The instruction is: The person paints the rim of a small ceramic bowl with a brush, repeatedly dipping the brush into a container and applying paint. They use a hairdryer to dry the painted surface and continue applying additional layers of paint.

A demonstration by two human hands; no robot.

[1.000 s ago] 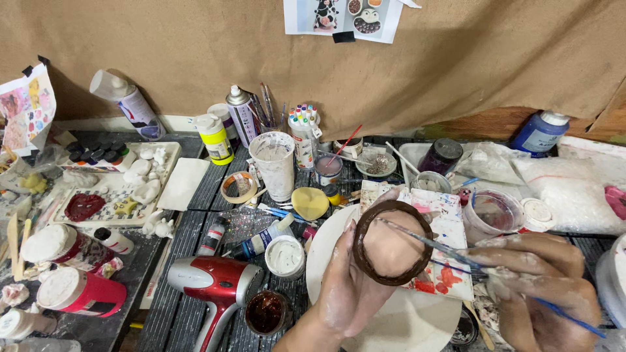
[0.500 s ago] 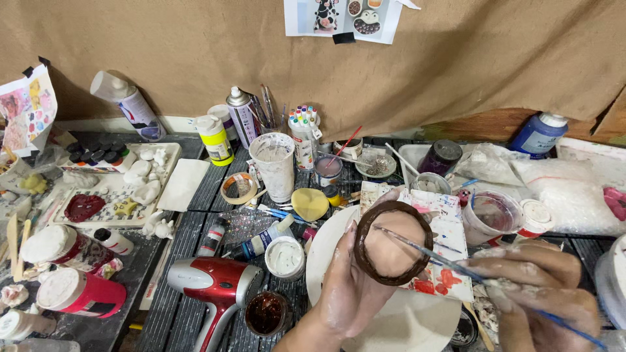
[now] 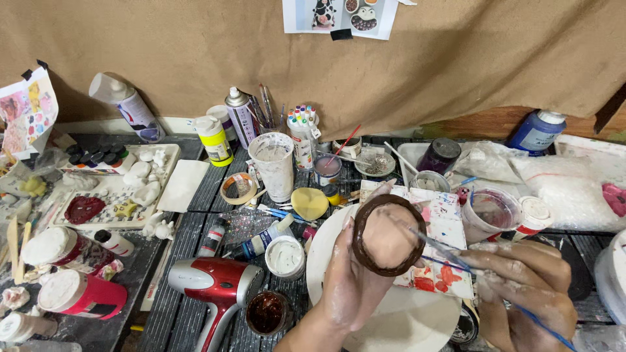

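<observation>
My left hand holds up a small round clay piece, tan in the middle with a dark brown painted rim. My right hand grips a thin blue-handled paintbrush, whose tip rests on the tan face of the piece. Both hands are smeared with pale clay or paint. Under them lies a round white plate. A paint-spotted paper palette shows behind the piece.
A red hair dryer, a small jar of brown paint and a white pot lie to the left. Spray cans, a paint-crusted cup, markers, a rinse cup and a tray of white clay figures crowd the dark slatted table.
The brush tip has shifted slightly across the clay piece's face as my right hand moved a little. My left hand keeps the piece in the same place.
</observation>
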